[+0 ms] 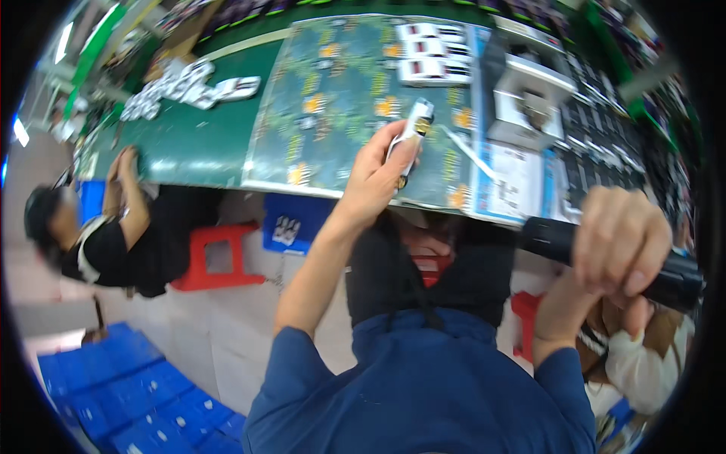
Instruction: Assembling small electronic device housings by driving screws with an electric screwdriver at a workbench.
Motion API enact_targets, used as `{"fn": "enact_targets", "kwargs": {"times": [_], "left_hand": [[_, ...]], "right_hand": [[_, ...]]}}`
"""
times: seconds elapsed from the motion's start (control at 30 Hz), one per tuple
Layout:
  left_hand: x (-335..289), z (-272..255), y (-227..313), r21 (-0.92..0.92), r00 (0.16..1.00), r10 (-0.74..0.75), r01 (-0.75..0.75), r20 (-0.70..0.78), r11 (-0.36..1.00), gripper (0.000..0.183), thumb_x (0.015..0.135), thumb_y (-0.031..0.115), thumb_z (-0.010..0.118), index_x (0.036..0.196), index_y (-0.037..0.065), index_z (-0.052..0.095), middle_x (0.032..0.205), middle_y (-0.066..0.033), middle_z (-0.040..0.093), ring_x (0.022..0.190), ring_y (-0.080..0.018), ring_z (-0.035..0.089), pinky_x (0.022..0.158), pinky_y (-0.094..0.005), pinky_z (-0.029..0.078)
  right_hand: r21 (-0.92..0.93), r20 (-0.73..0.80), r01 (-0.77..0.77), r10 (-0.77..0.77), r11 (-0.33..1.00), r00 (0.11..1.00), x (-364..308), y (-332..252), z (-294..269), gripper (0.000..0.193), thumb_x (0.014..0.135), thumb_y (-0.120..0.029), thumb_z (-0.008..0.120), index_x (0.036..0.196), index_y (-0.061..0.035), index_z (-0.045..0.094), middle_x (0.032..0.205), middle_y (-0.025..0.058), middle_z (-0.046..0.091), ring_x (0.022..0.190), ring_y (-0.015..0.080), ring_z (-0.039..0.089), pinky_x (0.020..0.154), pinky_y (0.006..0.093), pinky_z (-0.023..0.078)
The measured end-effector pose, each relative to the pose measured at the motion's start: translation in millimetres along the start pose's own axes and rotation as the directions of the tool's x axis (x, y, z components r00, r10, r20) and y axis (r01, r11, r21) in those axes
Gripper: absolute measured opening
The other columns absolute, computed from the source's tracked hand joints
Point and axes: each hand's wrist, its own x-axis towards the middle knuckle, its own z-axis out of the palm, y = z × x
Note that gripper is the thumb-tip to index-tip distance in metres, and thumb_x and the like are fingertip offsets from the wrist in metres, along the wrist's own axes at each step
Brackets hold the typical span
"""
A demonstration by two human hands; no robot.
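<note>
My left hand point(372, 172) is closed around a white toy car point(416, 121) with gold wheels. It holds the car tilted on its side over the near edge of a patterned mat point(344, 106). My right hand point(624, 238) is wrapped round a thick black cylindrical tool point(548, 238), raised at the right, off the table's near edge. Its exact kind is not clear. A thin white strip point(469, 153) lies on the mat to the right of the car. Farther back, several white toy cars point(435, 54) stand lined up in rows.
Loose white car parts point(181, 83) lie heaped on the green table point(200, 151) at left. A white box-shaped fixture point(533, 94) and dark trays point(601, 140) stand at right. One person point(113, 227) sits at left, another point(650, 356) at lower right. Blue bins point(136, 386) cover the lower-left floor.
</note>
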Motion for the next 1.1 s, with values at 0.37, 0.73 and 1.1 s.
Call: {"fn": "enact_targets", "kwargs": {"times": [0.37, 0.73, 1.1], "left_hand": [[-32.0, -275.9, 98.5, 0.924, 0.999, 0.035, 0.019, -0.007, -0.383, 0.056, 0.080, 0.015, 0.075, 0.134, 0.022, 0.061, 0.145, -0.0136, 0.049, 0.137, -0.0339, 0.042, 0.112, -0.0557, 0.032], [-47.5, -120.5, -9.7, 0.930, 0.726, 0.687, -0.276, 0.036, 0.243, 0.026, 0.076, -0.001, 0.071, 0.102, 0.003, 0.069, 0.119, -0.0172, 0.063, 0.112, -0.0368, 0.059, 0.094, -0.0437, 0.048], [39.1, 206.2, -60.9, 0.696, 0.930, 0.329, -0.346, 0.166, 0.629, 0.038, 0.089, 0.025, 0.071, 0.114, -0.003, 0.064, 0.099, -0.0208, 0.068, 0.088, -0.0395, 0.068, 0.073, -0.0468, 0.053]], "right_hand": [[0.092, -0.062, -0.007, 0.013, 0.996, 0.998, -20.4, 47.9, -13.7, 0.038, 0.077, -0.019, 0.089, 0.100, -0.0041, 0.062, 0.079, 0.0061, 0.068, 0.065, 0.0177, 0.072, 0.064, 0.0287, 0.062], [0.056, -0.065, -0.047, 0.050, 0.997, 0.997, -38.7, 21.1, -1.6, 0.035, 0.074, -0.014, 0.090, 0.094, -0.0020, 0.065, 0.076, 0.0087, 0.067, 0.062, 0.0188, 0.069, 0.061, 0.0296, 0.063], [-0.073, -0.252, -0.063, 0.043, 0.995, 0.967, -81.8, -85.1, 51.2, 0.033, 0.075, -0.013, 0.089, 0.093, 0.0007, 0.065, 0.072, 0.0111, 0.066, 0.057, 0.0198, 0.068, 0.061, 0.0324, 0.061]]}}
